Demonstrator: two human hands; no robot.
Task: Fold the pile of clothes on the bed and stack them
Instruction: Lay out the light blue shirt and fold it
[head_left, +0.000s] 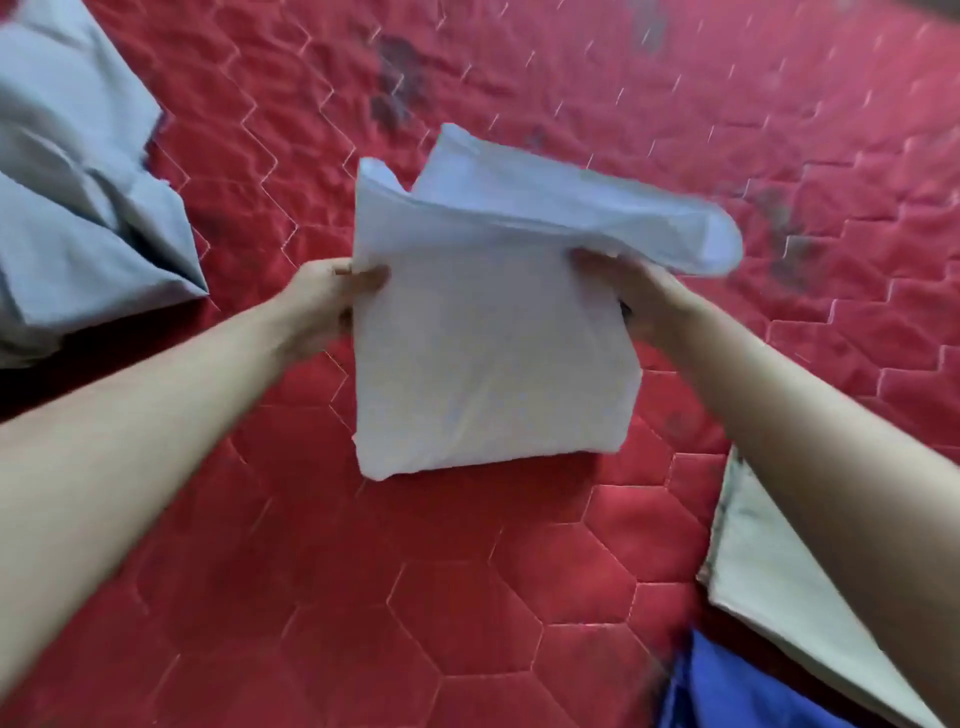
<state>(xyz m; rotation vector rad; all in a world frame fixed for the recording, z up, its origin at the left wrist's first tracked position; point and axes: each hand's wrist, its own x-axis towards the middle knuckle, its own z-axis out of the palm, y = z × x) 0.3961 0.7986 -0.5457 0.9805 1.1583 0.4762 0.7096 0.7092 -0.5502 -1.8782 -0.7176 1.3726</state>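
A red quilted bedspread (467, 597) with hexagon stitching carries dark, blurred patches, possibly stains.
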